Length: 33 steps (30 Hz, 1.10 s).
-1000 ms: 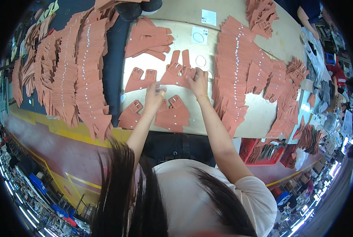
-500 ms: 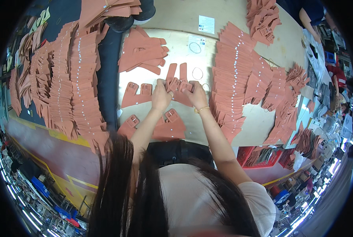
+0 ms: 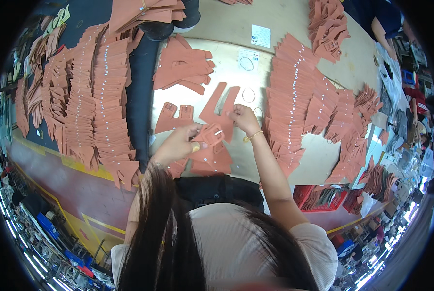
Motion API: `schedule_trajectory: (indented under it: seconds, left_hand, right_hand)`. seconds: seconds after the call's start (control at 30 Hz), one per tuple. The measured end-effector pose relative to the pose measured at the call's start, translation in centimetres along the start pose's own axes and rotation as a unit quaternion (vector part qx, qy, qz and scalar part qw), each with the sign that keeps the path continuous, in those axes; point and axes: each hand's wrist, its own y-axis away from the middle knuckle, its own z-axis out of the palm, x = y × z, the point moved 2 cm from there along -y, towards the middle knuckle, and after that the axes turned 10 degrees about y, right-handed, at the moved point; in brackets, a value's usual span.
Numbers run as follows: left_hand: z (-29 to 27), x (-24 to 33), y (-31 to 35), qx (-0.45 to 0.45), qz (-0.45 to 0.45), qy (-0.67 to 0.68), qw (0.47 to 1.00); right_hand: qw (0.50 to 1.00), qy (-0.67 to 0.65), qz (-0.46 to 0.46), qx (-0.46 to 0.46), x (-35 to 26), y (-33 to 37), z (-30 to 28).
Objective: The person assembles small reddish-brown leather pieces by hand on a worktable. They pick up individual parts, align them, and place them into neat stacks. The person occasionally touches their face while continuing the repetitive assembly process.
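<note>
Between the fingers and thumb of my left hand point(image 3: 178, 144) is a reddish-brown leather piece with a covered buckle point(image 3: 211, 136). It is raised over another cut piece point(image 3: 214, 162) lying at the near table edge. My right hand point(image 3: 244, 118) pinches the side of a flat leather piece with two long straps point(image 3: 211, 106), the straps pointing away from me. Left of it lies a leather piece with two buckles point(image 3: 174, 118). Part of another piece point(image 3: 178, 168) shows below my left hand.
A loose pile of strap pieces point(image 3: 185, 65) lies farther back. Long fanned rows of leather pieces flank the work spot, on the left point(image 3: 107, 97) and right point(image 3: 292, 97). Rubber bands point(image 3: 248, 94) and a paper label point(image 3: 261, 36) lie on the table. Red crates point(image 3: 323, 200) stand below right.
My hands have moved apart. The left has come back toward me and left with a buckle piece; the right stays at the two-strap piece, which has turned slightly.
</note>
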Motion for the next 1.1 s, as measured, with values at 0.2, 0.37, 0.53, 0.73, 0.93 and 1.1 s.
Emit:
schedule_trajectory:
  seconds: [0.2, 0.37, 0.53, 0.73, 0.93, 1.1]
  left_hand:
    - [1.4, -1.2, -4.3, -0.15, -0.007, -0.067, 0.986]
    - [0.6, -3.9, -12.2, -0.107, -0.066, -0.405, 0.906]
    - [0.1, -5.8, -13.4, 0.006, -0.029, -0.548, 0.836]
    - [-2.4, -4.5, -11.9, 0.277, 0.167, -0.501, 0.803]
    - [-5.7, -3.8, -13.2, 0.353, 0.09, -0.269, 0.892]
    - [-7.1, -4.0, -12.8, 0.355, 0.065, -0.26, 0.895]
  right_hand:
    - [0.896, -0.43, -0.095, 0.054, -4.5, 2.0, -2.9]
    - [0.926, -0.375, 0.028, 0.026, -3.6, -0.5, 0.0]
    - [0.99, -0.045, 0.015, 0.132, -1.6, -0.7, -0.2]
    - [0.929, 0.235, -0.167, 0.232, -2.8, -1.3, -1.5]
    - [0.855, 0.407, -0.21, 0.243, -3.3, -2.3, 1.5]
    - [0.86, 0.411, -0.194, 0.23, -2.2, -0.7, 3.1]
